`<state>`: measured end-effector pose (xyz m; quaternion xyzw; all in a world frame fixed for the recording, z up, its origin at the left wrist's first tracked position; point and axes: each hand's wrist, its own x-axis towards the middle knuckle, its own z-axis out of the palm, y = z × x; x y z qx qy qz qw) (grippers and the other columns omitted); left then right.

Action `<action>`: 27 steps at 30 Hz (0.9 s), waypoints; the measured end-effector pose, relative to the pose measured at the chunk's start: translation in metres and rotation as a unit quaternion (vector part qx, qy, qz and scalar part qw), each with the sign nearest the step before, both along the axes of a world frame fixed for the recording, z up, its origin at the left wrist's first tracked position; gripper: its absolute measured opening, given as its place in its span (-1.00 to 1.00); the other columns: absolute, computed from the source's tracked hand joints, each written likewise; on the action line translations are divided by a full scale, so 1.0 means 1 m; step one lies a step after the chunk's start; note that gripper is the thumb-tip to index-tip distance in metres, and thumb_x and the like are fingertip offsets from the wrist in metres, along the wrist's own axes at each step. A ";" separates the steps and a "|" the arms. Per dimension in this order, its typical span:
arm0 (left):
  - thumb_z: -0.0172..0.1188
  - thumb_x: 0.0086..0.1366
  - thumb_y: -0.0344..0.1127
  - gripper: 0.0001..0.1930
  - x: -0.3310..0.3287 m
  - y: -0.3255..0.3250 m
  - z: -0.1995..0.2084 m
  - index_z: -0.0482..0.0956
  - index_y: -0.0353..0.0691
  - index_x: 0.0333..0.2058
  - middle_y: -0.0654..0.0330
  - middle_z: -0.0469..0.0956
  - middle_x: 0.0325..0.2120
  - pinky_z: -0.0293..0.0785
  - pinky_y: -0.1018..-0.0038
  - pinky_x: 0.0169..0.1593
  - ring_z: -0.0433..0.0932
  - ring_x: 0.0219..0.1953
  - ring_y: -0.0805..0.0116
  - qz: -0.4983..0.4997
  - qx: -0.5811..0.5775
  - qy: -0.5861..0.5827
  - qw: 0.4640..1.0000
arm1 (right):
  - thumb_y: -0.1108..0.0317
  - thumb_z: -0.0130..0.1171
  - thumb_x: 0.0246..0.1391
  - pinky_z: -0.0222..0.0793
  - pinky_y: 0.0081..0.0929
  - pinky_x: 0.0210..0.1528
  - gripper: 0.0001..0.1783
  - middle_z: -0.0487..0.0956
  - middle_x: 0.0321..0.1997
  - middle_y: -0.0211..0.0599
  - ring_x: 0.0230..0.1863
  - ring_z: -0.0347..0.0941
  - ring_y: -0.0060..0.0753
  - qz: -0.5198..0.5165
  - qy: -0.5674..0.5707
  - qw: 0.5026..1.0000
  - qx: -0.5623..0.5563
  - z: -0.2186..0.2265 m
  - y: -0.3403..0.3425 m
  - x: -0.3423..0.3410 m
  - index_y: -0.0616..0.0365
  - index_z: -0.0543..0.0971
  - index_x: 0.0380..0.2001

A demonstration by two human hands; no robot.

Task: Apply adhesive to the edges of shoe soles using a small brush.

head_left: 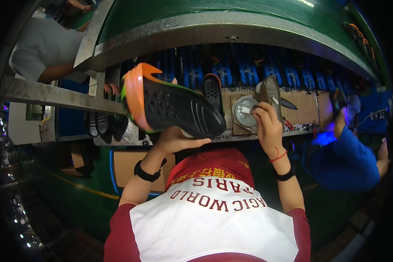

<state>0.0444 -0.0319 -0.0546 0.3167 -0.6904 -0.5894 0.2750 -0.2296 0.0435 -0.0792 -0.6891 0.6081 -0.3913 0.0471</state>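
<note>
My left hand [174, 140] grips a shoe sole [179, 105] from below, thumb along its near edge. The sole is black inside with rows of small dimples, and its raised orange and green end points left. To its right, my right hand [268, 126] is over a round grey dish [241, 117], thumb and fingers pinched together. What they pinch is too small to make out. A small white piece [245, 111] shows at the fingertips, inside the dish. Beyond the dish stands a grey-brown shoe-shaped piece [273, 89]. Another black sole [212, 89] lies behind the held one.
The narrow bench [305, 105] carries a dark blade-like piece [288, 104] and red-handled tool [288, 123]. Blue racks [249, 72] line its back, under a metal-edged green conveyor [249, 19]. More soles [101, 122] sit left. People work at far left and right. A cardboard box [137, 168] stands below.
</note>
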 end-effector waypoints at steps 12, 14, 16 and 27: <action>0.36 0.07 -0.38 -0.32 -0.029 -0.002 0.063 0.22 -0.30 0.13 0.06 0.42 -0.10 0.54 0.27 0.01 0.56 -0.06 0.14 0.080 0.005 0.049 0.996 | 0.70 0.22 -0.36 0.47 -0.48 -0.45 -0.69 0.51 -0.21 -0.06 -0.43 0.52 -0.25 0.176 -0.023 0.980 -0.084 0.068 0.018 0.019 0.31 0.54 -0.39; 0.34 0.08 -0.49 -0.33 -0.034 0.001 0.050 0.20 -0.35 0.13 0.04 0.42 -0.15 0.59 0.31 -0.06 0.59 -0.10 0.08 0.133 0.184 0.169 0.959 | 0.67 0.21 -0.33 0.44 -0.51 -0.49 -0.73 0.53 -0.22 -0.06 -0.46 0.52 -0.27 0.180 0.016 0.980 -0.087 0.069 0.018 0.017 0.30 0.55 -0.40; 0.34 0.08 -0.54 -0.33 -0.037 0.003 0.041 0.18 -0.37 0.13 0.03 0.42 -0.17 0.62 0.33 -0.09 0.60 -0.12 0.05 0.160 0.270 0.227 0.922 | 0.66 0.20 -0.31 0.43 -0.53 -0.50 -0.75 0.53 -0.22 -0.07 -0.47 0.51 -0.28 0.180 0.026 0.979 -0.089 0.069 0.017 0.015 0.31 0.55 -0.41; 0.31 0.11 -0.51 -0.53 -0.043 0.000 0.040 0.30 -0.37 -0.03 0.01 0.48 -0.30 0.62 0.35 -0.15 0.63 -0.18 0.08 0.171 0.316 0.244 0.901 | 0.63 0.23 -0.32 0.40 -0.52 -0.51 -0.76 0.55 -0.24 -0.07 -0.50 0.49 -0.29 0.154 0.053 0.981 -0.108 0.070 0.014 0.011 0.32 0.55 -0.42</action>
